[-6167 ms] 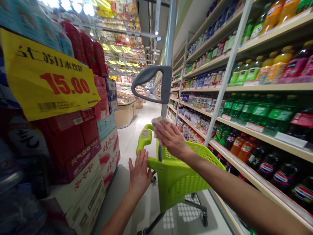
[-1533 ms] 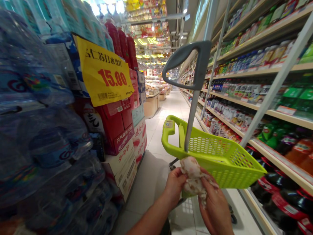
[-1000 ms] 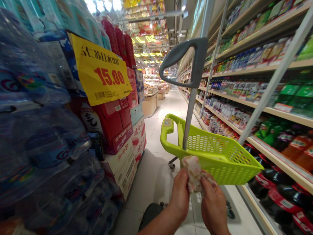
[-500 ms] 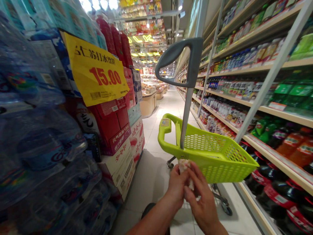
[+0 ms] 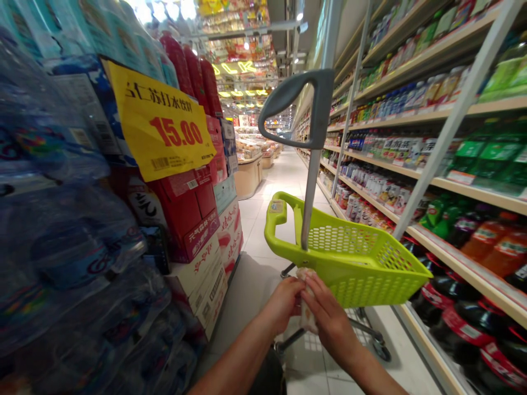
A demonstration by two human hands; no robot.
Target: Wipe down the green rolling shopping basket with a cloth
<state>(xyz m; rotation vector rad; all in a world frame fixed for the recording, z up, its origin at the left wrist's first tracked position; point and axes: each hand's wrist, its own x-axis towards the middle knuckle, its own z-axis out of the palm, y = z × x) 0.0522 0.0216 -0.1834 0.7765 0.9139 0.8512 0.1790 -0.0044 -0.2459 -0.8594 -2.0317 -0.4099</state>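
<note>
Low in the middle of the head view, my left hand [image 5: 283,302] and my right hand [image 5: 327,315] are closed together round a crumpled whitish cloth [image 5: 307,318]. Only a small part of the cloth shows between the fingers. Both hands sit just below the near rim of a lime-green shopping cart basket [image 5: 354,258]. The cart's grey handle [image 5: 294,104] rises on a metal pole [image 5: 308,203] above my hands. Neither hand touches the handle.
Stacked water packs [image 5: 61,219] and red cartons [image 5: 189,214] with a yellow 15.00 price sign [image 5: 160,129] wall the left side. Drink shelves [image 5: 453,186] line the right. A tiled aisle [image 5: 284,175] runs ahead to a wooden display counter [image 5: 249,175].
Earlier my right hand wiped the pole with the cloth while the left rested on the basket. Since then both hands came together low and folded the cloth smaller between them.
</note>
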